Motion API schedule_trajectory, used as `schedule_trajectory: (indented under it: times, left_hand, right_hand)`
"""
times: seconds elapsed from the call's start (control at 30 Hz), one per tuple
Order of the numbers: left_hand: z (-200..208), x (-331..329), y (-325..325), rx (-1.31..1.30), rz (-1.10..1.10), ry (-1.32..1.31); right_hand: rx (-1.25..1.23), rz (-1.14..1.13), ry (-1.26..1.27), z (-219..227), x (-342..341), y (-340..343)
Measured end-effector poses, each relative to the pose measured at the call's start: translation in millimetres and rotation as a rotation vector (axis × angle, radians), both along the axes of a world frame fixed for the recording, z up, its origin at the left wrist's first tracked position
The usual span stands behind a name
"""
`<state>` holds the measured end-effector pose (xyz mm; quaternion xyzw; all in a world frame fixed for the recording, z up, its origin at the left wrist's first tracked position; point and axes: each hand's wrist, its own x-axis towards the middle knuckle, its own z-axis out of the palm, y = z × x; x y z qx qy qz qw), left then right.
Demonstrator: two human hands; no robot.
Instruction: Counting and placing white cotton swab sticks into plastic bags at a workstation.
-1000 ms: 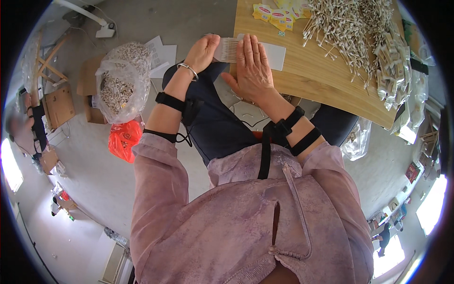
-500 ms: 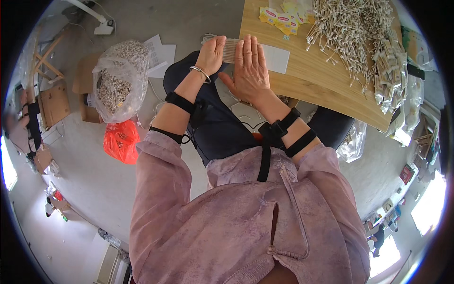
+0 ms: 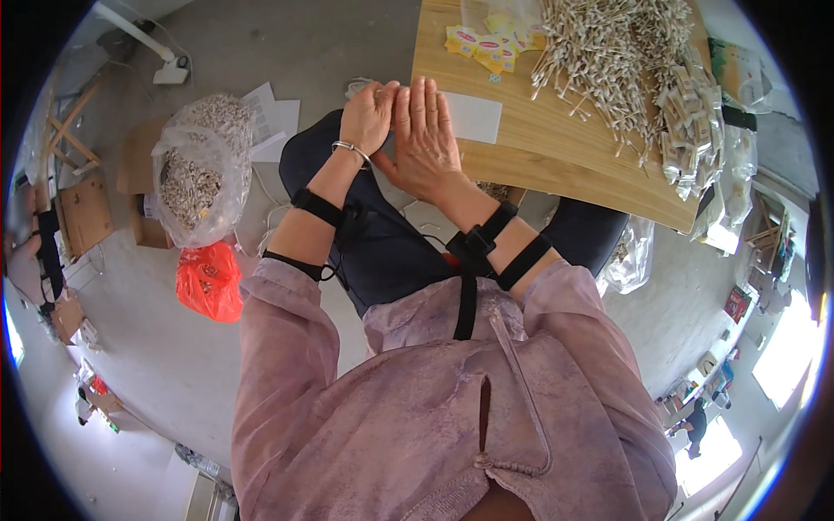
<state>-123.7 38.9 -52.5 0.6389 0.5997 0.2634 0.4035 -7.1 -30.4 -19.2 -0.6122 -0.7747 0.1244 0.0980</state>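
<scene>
My left hand (image 3: pixel 367 119) is closed at the table's left edge, fingers curled and thumb up, around the end of a flat row of cotton swabs that the hands now hide. Pressed close beside it, my right hand (image 3: pixel 426 143) lies flat with its fingers straight, over the same spot. From under the right hand a white card strip (image 3: pixel 474 118) sticks out to the right on the wooden table (image 3: pixel 556 169). A big heap of loose cotton swabs (image 3: pixel 599 65) covers the far part of the table.
Yellow printed packets (image 3: pixel 491 45) lie left of the heap. Packed swab bundles (image 3: pixel 691 126) are stacked at the table's right edge. On the floor at left stand a clear bag of swabs (image 3: pixel 195 178), a red plastic bag (image 3: pixel 208 282) and a cardboard box (image 3: pixel 139 169).
My hands have come together, closing the gap where the swab row showed between them. The whole view has shifted slightly, so the table appears further left.
</scene>
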Motion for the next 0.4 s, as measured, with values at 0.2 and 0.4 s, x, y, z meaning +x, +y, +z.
schedule_trajectory:
  times: [0.2,0.4]
  left_hand:
    - [-3,-2,-1,0.001,0.028,-0.047]
    - [-6,-1,2,0.008,0.009,0.0]
  right_hand:
    - [-0.013,0.061,0.095,3,5,1]
    - [0.163,-0.053,0.129,-5,47,36]
